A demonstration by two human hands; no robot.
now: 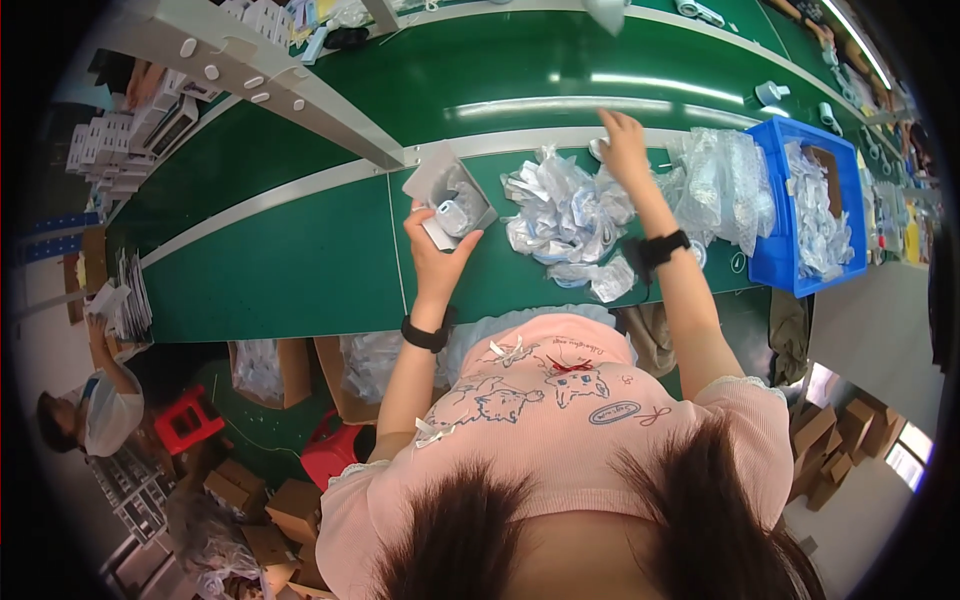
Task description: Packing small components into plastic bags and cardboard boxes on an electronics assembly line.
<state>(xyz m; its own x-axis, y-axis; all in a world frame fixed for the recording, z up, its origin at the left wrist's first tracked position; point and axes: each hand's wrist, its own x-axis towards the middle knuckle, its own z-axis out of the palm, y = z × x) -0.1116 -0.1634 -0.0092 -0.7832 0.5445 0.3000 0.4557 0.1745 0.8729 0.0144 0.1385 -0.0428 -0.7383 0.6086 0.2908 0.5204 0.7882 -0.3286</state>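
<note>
My left hand (437, 268) is closed around a small open carton (432, 175), tilted over the green bench. Inside it sits a white rounded device (453, 217), with clear plastic wrapping beside it. My right hand (627, 155) is raised beyond a pile of small clear plastic bags (560, 205), its fingers apart and reaching toward the bench's far rail. No object shows plainly in that hand; a pale bit beside its fingers is too small to make out. What the bags contain is hard to tell.
Bubble-wrap bags (715, 185) lie right of the pile, against a blue bin (765, 255) of bagged items. A metal post (330, 115) rises at the left. Beyond the rail runs a green belt (500, 75) with a white device (770, 93). Another person (105, 405) works far left.
</note>
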